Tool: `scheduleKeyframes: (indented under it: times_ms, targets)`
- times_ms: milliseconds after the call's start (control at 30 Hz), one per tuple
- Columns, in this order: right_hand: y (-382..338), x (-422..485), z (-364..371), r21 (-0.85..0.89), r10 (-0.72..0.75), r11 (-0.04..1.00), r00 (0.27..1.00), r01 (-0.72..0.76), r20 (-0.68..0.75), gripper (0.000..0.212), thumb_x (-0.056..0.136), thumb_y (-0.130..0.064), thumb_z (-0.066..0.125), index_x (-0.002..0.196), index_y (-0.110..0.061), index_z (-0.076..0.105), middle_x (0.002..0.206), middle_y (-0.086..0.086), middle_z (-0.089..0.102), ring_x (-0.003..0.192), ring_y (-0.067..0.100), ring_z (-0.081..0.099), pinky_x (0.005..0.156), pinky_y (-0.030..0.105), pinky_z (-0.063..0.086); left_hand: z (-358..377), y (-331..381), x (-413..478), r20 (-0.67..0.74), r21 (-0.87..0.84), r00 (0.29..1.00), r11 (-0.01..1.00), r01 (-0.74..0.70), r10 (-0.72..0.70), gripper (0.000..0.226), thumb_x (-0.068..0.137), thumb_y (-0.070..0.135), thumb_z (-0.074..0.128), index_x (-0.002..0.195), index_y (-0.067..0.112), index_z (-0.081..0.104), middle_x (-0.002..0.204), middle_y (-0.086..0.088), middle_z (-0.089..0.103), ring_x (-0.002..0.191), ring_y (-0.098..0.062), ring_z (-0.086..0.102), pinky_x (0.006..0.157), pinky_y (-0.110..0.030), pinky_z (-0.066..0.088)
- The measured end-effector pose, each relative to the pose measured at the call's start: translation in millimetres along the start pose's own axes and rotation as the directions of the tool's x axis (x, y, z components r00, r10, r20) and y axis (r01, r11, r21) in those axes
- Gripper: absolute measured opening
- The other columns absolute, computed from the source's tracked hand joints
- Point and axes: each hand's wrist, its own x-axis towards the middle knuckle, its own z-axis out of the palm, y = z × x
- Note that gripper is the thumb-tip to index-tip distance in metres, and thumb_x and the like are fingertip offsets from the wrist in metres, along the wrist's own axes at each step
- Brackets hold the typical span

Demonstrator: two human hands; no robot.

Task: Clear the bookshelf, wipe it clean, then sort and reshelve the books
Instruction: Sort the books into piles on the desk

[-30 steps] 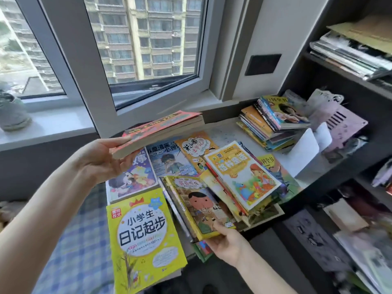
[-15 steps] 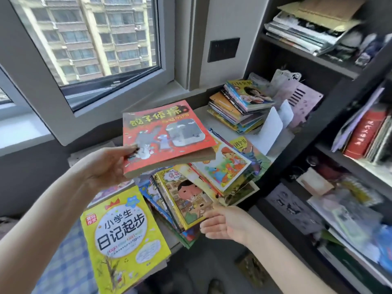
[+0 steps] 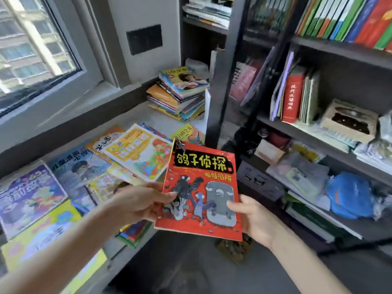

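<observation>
Gripping red book (image 3: 201,187) between both hands, left (image 3: 137,202), right (image 3: 252,217)

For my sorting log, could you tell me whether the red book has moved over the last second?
Yes. The red book went from the window side of the ledge books to their right, toward the bookshelf; left hand and right hand grip it.

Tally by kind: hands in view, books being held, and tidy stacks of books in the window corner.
Hands: 2, the left hand and the right hand
Books held: 1, the red book, gripped by both hands
Tidy stacks: 1, the stack of books by the wall
Total: 4
</observation>
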Motion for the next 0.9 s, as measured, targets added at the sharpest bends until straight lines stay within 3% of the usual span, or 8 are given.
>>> scheduleKeyframes:
  times_ms: [167,300,400,533,633,700,767,900]
  targets:
    - [50.0,-2.0,-123.9,0.066,0.121,0.992,0.97,-0.109,-0.213,0.038,0.086,0.0,0.062,0.123,-0.006,0.056,0.112,0.017,0.069,0.106,0.039,0.064,0.094,0.056,0.048,111.7,-43.8,85.2,-0.027,0.199,0.988,0.968,0.155,-0.152,0.019,0.089,0.011,0.065,0.107,0.003,0.062,0.099,-0.014,0.073,0.093,-0.026,0.071,0.087,-0.045,0.056]
    - [102.2,15.9,-192.7,0.15,0.237,0.97,0.887,-0.193,-0.397,0.033,0.087,0.007,0.058,0.119,-0.003,0.057,0.109,0.017,0.07,0.1,0.036,0.066,0.085,0.049,0.054,171.3,-87.5,151.9,-0.069,0.364,0.98,0.91,0.197,-0.185,0.011,0.078,0.017,0.07,0.08,0.01,0.062,0.075,-0.004,0.067,0.063,-0.016,0.064,0.063,-0.026,0.055]
    - [155.3,36.8,-240.6,0.252,0.354,0.933,0.789,-0.258,-0.502,0.027,0.087,0.01,0.056,0.111,-0.002,0.059,0.097,0.014,0.07,0.084,0.03,0.067,0.072,0.039,0.055,201.3,-120.1,201.6,-0.083,0.456,0.975,0.862,0.222,-0.208,0.011,0.07,0.021,0.058,0.079,0.018,0.053,0.078,-0.007,0.053,0.065,-0.02,0.048,0.056,-0.023,0.041]
    - [219.4,83.0,-291.6,0.355,0.449,0.891,0.663,-0.283,-0.599,0.026,0.086,0.013,0.054,0.1,-0.007,0.062,0.091,0.015,0.067,0.07,0.024,0.063,0.067,0.036,0.053,218.0,-158.9,280.7,-0.158,0.479,0.962,0.835,0.272,-0.222,0.014,0.068,0.022,0.059,0.081,0.021,0.054,0.089,-0.012,0.061,0.082,-0.027,0.064,0.075,-0.03,0.052]
    - [270.8,133.4,-330.2,0.392,0.484,0.874,0.6,-0.288,-0.637,0.025,0.086,0.011,0.054,0.091,-0.012,0.061,0.097,0.018,0.067,0.07,0.023,0.062,0.064,0.035,0.052,223.9,-204.2,357.1,-0.215,0.573,0.964,0.779,0.256,-0.158,0.004,0.062,0.024,0.053,0.062,0.02,0.053,0.091,-0.028,0.067,0.095,-0.04,0.065,0.076,-0.039,0.053]
    - [315.7,170.7,-357.7,0.41,0.507,0.861,0.567,-0.3,-0.649,0.028,0.084,0.013,0.053,0.09,-0.013,0.061,0.103,0.021,0.067,0.073,0.026,0.063,0.066,0.036,0.052,228.9,-241.3,409.4,-0.207,0.593,0.961,0.759,0.271,-0.182,0.009,0.074,0.016,0.058,0.066,0.012,0.06,0.096,-0.029,0.067,0.096,-0.042,0.064,0.081,-0.045,0.054]
    - [353.5,205.2,-377.7,0.451,0.541,0.84,0.53,-0.302,-0.653,0.029,0.085,0.014,0.053,0.095,-0.012,0.063,0.103,0.018,0.067,0.075,0.026,0.064,0.066,0.036,0.053,234.6,-270.0,452.2,-0.19,0.601,0.967,0.759,0.251,-0.169,0.01,0.083,0.006,0.057,0.08,0.0,0.065,0.1,-0.031,0.066,0.099,-0.043,0.064,0.086,-0.048,0.052]
    - [425.3,276.3,-408.3,0.461,0.536,0.843,0.501,-0.277,-0.679,0.031,0.089,0.006,0.056,0.11,-0.015,0.062,0.099,0.01,0.066,0.081,0.025,0.064,0.069,0.037,0.055,237.3,-319.3,517.9,-0.2,0.606,0.97,0.76,0.234,-0.139,0.012,0.084,0.001,0.056,0.086,0.001,0.067,0.103,-0.023,0.069,0.102,-0.036,0.064,0.091,-0.043,0.052]
